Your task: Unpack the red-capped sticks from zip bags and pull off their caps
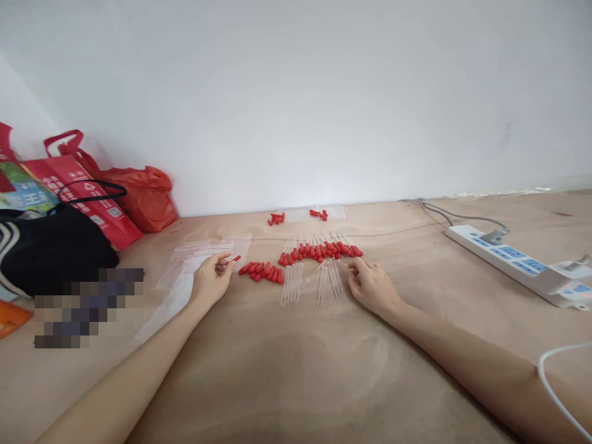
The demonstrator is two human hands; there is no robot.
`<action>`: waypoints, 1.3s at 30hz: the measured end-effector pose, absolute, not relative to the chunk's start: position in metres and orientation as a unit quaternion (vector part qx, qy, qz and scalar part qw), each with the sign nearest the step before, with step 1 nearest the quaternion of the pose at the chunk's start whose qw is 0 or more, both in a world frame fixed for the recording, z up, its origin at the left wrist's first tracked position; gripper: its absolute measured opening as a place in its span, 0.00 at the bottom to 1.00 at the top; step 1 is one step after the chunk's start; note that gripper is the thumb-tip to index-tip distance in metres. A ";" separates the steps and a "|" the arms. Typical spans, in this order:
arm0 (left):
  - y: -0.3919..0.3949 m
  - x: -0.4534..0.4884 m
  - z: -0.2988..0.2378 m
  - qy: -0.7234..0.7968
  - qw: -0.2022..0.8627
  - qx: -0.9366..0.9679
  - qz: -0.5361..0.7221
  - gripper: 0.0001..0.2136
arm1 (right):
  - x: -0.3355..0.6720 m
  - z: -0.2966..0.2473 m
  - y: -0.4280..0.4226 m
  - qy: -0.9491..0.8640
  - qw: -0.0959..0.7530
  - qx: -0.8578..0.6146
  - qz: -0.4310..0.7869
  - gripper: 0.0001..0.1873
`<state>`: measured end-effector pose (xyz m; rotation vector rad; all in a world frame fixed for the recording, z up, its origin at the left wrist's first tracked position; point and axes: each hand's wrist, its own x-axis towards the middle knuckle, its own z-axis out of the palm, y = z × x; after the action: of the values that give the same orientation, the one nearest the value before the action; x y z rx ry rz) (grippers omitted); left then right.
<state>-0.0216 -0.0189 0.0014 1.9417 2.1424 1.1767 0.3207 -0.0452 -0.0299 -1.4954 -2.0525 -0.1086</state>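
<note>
Between the thumb and fingers of my left hand (213,277) is a small red rubber bulb (235,259), raised near a heap of similar red bulbs (261,271). My right hand (372,285) rests curled at the right end of the row, its fingertips by the clear thin tubes (329,282); whatever they pinch is hidden. In the middle lies a row of droppers (319,250), red bulbs toward me and clear tubes pointing to the wall. Loose clear tubes (291,283) lie in two groups on the near side of that row.
Clear plastic bags (182,265) lie flat under and beside my left hand. More red bulbs (276,218) sit near the wall by another clear bag (340,213). A power strip (504,253) with cables stands right. Red bags (143,197) and a black bag (60,250) crowd the left.
</note>
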 end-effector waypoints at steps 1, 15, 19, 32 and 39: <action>-0.018 -0.023 0.000 0.697 0.024 0.617 0.364 0.18 | 0.321 -0.030 -0.045 -0.767 0.294 -0.569 -0.038 0.10; -0.041 0.026 0.014 0.527 -0.121 0.777 0.323 0.10 | 0.315 -0.032 -0.045 -0.811 0.335 -0.480 -0.010 0.11; -0.046 0.079 0.017 0.488 -0.094 0.832 0.248 0.06 | 0.316 -0.031 -0.044 -0.812 0.350 -0.466 0.024 0.11; -0.035 0.136 0.017 0.522 -0.092 0.834 0.156 0.10 | 0.315 -0.031 -0.043 -0.803 0.362 -0.472 0.036 0.09; -0.043 0.123 0.019 0.544 -0.092 0.816 0.174 0.07 | 0.308 -0.027 -0.046 -0.770 0.377 -0.501 0.119 0.14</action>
<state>0.1231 -0.0431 0.0189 2.7253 1.8164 0.5806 0.3082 -0.0455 -0.0270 -1.2800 -1.9700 0.3052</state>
